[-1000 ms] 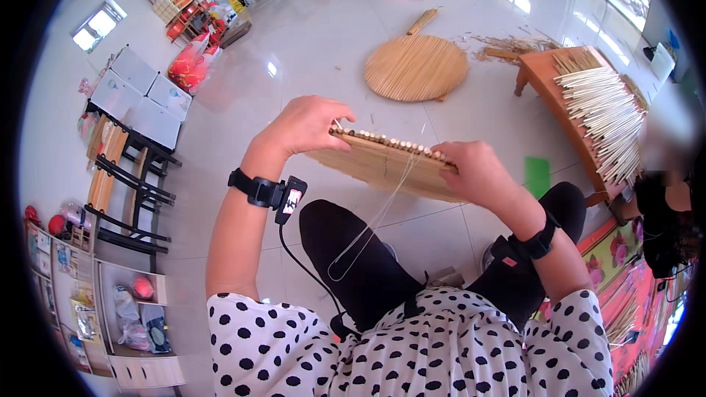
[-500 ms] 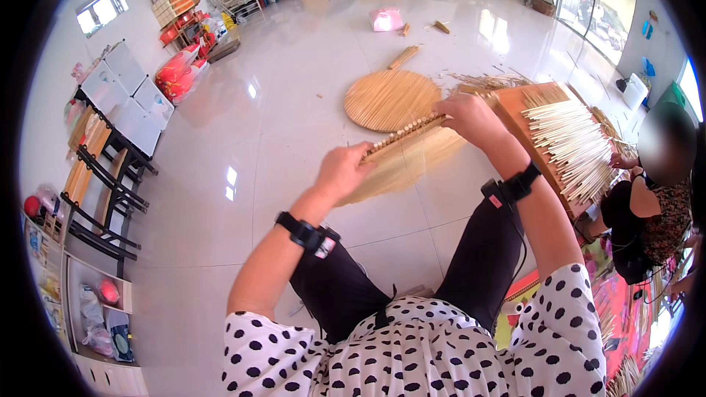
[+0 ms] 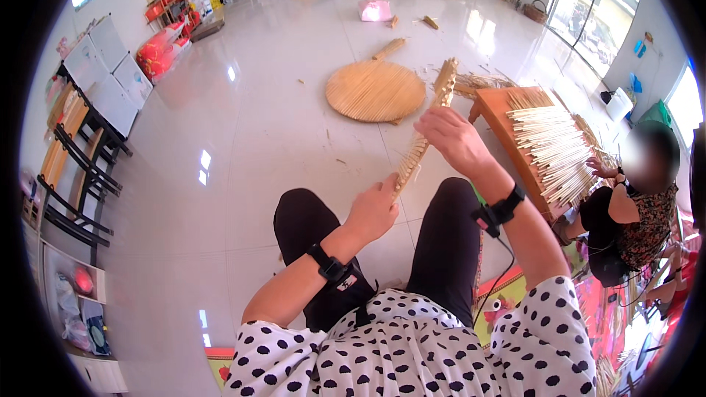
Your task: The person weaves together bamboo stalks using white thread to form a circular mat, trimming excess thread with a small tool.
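A panel of narrow straw-coloured sticks [image 3: 446,82] is held edge-on between my hands, slanting up and away from me to the right. My left hand [image 3: 373,209] grips its near, lower end, fingers closed on it. My right hand [image 3: 450,140] is closed on the panel higher up, its far end sticking out beyond the fingers. Beyond it on the floor lies a round stick mat [image 3: 373,90] with a short bundle of sticks [image 3: 388,48] behind it.
At right, a low wooden table [image 3: 504,136] holds rows of pale sticks [image 3: 548,151]; a co-worker [image 3: 636,228] sits beside it. Another person [image 3: 673,283] shows at the far right. Black benches [image 3: 81,176] and white boxes [image 3: 103,73] line the left wall.
The panel has swung from roughly level across my front to a steep slant pointing away from me, narrowing to an edge-on view. My left hand moved lower and inward, my right hand forward.
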`<action>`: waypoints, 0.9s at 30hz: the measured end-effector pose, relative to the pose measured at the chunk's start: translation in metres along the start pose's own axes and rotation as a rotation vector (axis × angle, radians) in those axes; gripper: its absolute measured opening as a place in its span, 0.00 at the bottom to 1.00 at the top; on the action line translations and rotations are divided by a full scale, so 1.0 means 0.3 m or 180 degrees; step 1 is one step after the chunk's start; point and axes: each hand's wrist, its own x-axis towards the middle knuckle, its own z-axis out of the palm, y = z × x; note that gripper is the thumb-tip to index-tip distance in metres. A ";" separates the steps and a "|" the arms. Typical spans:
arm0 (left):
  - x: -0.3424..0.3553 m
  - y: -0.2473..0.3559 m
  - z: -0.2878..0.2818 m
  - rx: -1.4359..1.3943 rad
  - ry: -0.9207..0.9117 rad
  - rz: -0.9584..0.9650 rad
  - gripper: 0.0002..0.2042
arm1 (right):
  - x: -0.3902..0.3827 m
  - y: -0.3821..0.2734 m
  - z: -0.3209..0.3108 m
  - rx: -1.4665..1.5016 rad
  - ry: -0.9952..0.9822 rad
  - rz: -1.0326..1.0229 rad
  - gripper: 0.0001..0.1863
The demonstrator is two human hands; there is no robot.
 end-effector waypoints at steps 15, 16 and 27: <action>-0.097 0.137 0.209 -0.0248 0.0059 0.0022 0.33 | -0.234 -0.341 0.105 0.1106 0.0571 0.3715 0.15; -0.084 0.143 0.210 -0.0300 0.0050 0.0054 0.33 | -0.232 -0.327 0.102 0.1086 0.0562 0.3812 0.15; -0.051 0.139 0.210 -0.0458 0.0224 0.0176 0.32 | -0.195 -0.225 0.131 0.0226 0.0319 0.3223 0.14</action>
